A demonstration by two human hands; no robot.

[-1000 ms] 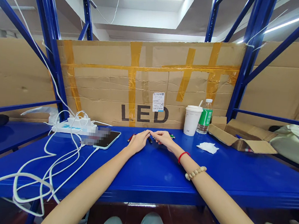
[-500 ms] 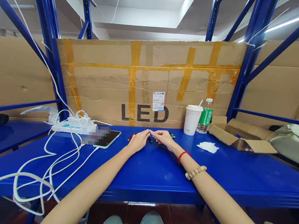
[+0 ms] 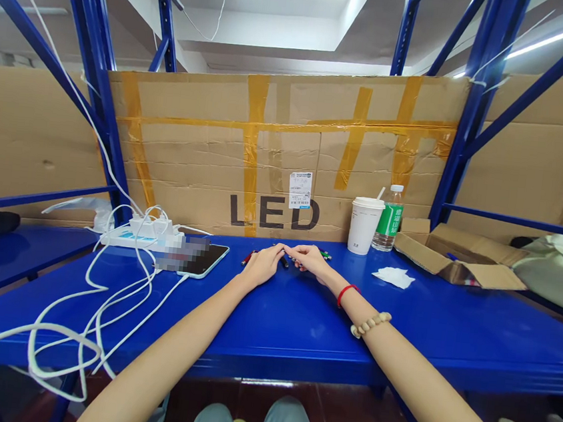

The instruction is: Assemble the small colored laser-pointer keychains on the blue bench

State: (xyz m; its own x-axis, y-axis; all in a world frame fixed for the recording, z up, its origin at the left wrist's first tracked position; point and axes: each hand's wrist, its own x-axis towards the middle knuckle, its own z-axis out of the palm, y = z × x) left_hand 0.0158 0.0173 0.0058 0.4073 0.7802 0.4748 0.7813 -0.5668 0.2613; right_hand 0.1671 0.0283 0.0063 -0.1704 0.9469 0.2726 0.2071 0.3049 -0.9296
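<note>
My left hand lies low over the blue tabletop, fingers stretched forward and together. My right hand reaches in from the other side, its fingers extended to the left, and the fingertips of both hands meet. Slim pens lie beneath and around them: a red one shows at the left hand's outer side, a dark one sticks out between the hands, and a green one lies just past the right hand. The palms hide the rest of the pens.
Left of the hands are a phone, a white power strip and looped white cables. To the right stand a paper cup, a water bottle, a crumpled tissue and an open carton. Cardboard walls the back.
The whole view has shifted very slightly. Both hands keep their place over the pens, fingertips still touching.
</note>
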